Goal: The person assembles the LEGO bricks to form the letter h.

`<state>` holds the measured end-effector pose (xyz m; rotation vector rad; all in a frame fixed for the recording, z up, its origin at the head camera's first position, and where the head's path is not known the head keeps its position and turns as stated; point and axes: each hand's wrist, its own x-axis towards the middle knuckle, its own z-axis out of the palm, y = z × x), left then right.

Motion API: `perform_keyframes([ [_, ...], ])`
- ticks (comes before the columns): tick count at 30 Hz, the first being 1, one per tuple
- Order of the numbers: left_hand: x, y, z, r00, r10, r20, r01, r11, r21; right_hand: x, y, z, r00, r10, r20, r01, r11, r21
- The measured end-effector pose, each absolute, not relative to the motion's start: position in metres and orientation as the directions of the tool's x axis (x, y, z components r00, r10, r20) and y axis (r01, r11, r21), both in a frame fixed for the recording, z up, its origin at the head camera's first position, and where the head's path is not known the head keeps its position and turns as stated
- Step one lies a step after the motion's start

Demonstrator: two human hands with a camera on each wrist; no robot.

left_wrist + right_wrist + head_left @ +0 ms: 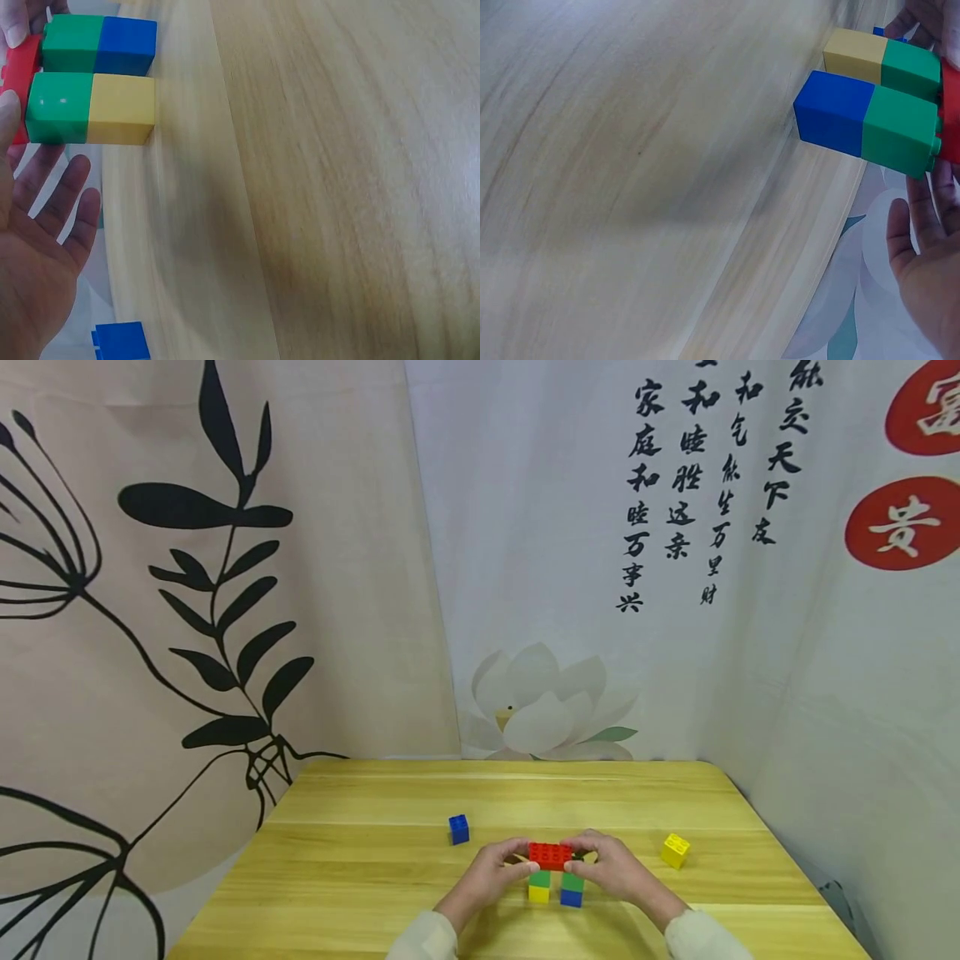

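A red toy building brick (550, 857) lies across the tops of two short stacks. My left hand (491, 870) pinches its left end between thumb and fingers, while my right hand (617, 867) grips the right end. Beneath it on the left, a green brick (539, 878) sits on a yellow brick (538, 894). The right stack is another green brick (573, 882) over a blue brick (572, 898). In the right wrist view, studs of this green brick (900, 129) show beside the red one, so a narrow gap is visible there.
A loose blue brick (459, 829) stands farther back, left of the stacks. Off to the right is a loose yellow brick (675, 851). All of them are on a wooden table (360, 860), with a printed curtain (360, 568) behind its far edge.
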<state>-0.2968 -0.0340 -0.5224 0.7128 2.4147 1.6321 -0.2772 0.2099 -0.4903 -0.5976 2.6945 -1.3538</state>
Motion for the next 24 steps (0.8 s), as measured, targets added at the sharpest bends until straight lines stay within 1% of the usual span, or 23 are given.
perform_keyframes([
  [6, -0.299, -0.035, -0.522, -0.884, 0.450, 0.125, 0.281, 0.297, 0.913, -0.278, 0.208, -0.487, -0.921, -0.376, 0.100, -0.302, 0.530, -0.792],
  [12, -0.301, -0.037, -0.524, -0.875, 0.457, 0.160, 0.330, 0.320, 0.888, -0.277, 0.207, -0.486, -0.917, -0.386, 0.096, -0.303, 0.521, -0.798],
  [16, -0.301, -0.035, -0.523, -0.871, 0.463, 0.165, 0.344, 0.333, 0.878, -0.275, 0.211, -0.492, -0.937, -0.342, 0.073, -0.255, 0.525, -0.812],
  [20, -0.299, -0.034, -0.521, -0.875, 0.461, 0.150, 0.331, 0.342, 0.880, -0.270, 0.218, -0.504, -0.964, -0.264, 0.034, -0.178, 0.544, -0.820],
  [24, -0.298, -0.034, -0.520, -0.878, 0.462, 0.126, 0.312, 0.354, 0.882, -0.266, 0.221, -0.515, -0.979, -0.198, 0.038, -0.147, 0.569, -0.809],
])
